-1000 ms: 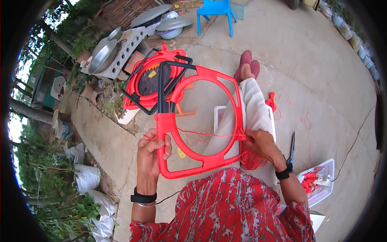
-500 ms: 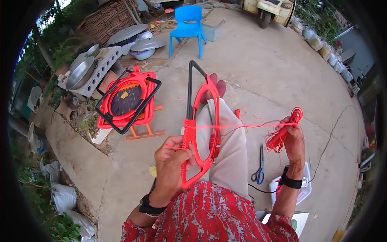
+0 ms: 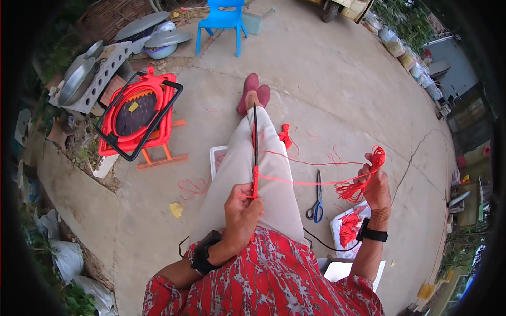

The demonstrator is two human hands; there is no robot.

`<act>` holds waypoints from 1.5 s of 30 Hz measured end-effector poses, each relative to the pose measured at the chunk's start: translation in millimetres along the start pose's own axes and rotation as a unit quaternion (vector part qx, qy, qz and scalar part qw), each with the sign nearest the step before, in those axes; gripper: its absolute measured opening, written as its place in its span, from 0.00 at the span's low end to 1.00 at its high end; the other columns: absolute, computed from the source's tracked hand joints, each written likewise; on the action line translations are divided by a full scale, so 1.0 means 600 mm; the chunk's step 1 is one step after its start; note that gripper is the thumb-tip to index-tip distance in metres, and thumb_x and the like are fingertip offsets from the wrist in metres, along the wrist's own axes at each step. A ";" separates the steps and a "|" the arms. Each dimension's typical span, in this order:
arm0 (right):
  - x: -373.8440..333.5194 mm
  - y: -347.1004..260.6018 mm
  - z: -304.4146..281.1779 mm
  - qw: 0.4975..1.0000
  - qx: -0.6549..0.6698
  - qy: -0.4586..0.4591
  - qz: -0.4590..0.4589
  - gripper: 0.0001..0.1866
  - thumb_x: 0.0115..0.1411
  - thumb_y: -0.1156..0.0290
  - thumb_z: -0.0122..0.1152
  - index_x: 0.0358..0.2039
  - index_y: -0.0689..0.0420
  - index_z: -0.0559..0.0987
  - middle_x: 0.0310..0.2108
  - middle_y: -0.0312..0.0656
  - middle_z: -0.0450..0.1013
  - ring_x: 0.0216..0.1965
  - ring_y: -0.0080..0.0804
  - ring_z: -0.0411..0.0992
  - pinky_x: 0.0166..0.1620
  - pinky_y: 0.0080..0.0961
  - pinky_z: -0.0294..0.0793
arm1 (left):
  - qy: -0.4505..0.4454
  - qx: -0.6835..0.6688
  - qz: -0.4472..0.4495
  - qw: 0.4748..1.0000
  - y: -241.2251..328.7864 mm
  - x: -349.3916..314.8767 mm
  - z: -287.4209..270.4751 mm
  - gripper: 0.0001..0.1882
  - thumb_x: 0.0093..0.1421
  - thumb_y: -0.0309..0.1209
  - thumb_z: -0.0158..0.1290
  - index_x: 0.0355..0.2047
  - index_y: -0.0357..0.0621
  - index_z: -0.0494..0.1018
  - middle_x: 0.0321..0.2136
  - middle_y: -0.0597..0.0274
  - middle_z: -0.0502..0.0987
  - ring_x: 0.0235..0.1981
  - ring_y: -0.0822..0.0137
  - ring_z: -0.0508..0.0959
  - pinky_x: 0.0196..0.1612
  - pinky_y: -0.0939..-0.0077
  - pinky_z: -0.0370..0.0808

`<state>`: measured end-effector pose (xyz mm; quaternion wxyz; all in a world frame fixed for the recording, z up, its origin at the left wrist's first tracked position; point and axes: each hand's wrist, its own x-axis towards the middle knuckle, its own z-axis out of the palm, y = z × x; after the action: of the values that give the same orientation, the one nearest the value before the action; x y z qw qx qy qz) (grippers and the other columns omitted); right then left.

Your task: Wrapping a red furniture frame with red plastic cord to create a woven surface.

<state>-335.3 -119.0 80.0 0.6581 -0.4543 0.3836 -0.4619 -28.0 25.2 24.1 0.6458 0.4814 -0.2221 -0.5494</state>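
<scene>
My left hand [image 3: 243, 211] is closed on a black frame [image 3: 256, 134] partly wrapped in red cord. The frame stands edge-on over my lap, so its ring barely shows. A short red cord end pokes out by the left fingers. Off to the right, my right hand [image 3: 376, 189] grips a looped bundle of red cord [image 3: 349, 190]. One strand runs taut from the bundle to the wrapped part of the frame; another hangs slack toward my knees.
Blue-handled scissors [image 3: 318, 203] lie right of my legs, near a white basket [image 3: 337, 239] of red cord. More red cord [image 3: 285, 136] is beside my knee. At left, red-wrapped frames [image 3: 108, 129] rest on an orange stool [image 3: 167, 155]. A blue chair [image 3: 221, 20] stands ahead.
The frame has turned from showing its open ring to edge-on. My right hand has moved slightly left and down with the bundle. The view has shifted, showing more of my legs.
</scene>
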 end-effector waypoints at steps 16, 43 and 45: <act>-0.049 -0.088 -0.028 0.988 -0.085 0.081 -0.105 0.13 0.67 0.61 0.50 0.36 0.59 0.73 0.26 0.35 0.66 0.27 0.23 0.64 0.34 0.21 0.65 | -0.179 0.462 0.357 0.792 0.128 0.094 0.003 0.19 0.50 0.26 0.59 0.44 0.38 0.74 0.45 0.55 0.75 0.53 0.56 0.69 0.58 0.62 0.63; -0.049 -0.022 -0.209 0.923 0.244 0.236 -0.183 0.16 0.66 0.56 0.52 0.28 0.54 0.70 0.12 0.25 0.51 0.12 0.14 0.48 0.17 0.14 0.50 | -0.130 0.243 0.186 0.943 0.094 0.126 -0.002 0.11 0.63 0.30 0.51 0.38 0.33 0.75 0.26 0.58 0.78 0.33 0.69 0.77 0.44 0.74 0.71; -0.072 -0.034 -0.240 0.911 0.265 0.257 -0.185 0.17 0.67 0.57 0.51 0.26 0.55 0.70 0.11 0.25 0.51 0.11 0.13 0.47 0.16 0.13 0.47 | -0.177 0.251 0.215 0.927 0.085 0.136 -0.003 0.11 0.63 0.30 0.51 0.38 0.33 0.76 0.29 0.58 0.79 0.35 0.70 0.76 0.45 0.75 0.70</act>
<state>-486.0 -116.1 61.0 0.5354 -0.1917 0.3126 -0.7608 23.1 -53.0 47.9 0.5567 0.4632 -0.5615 -0.4003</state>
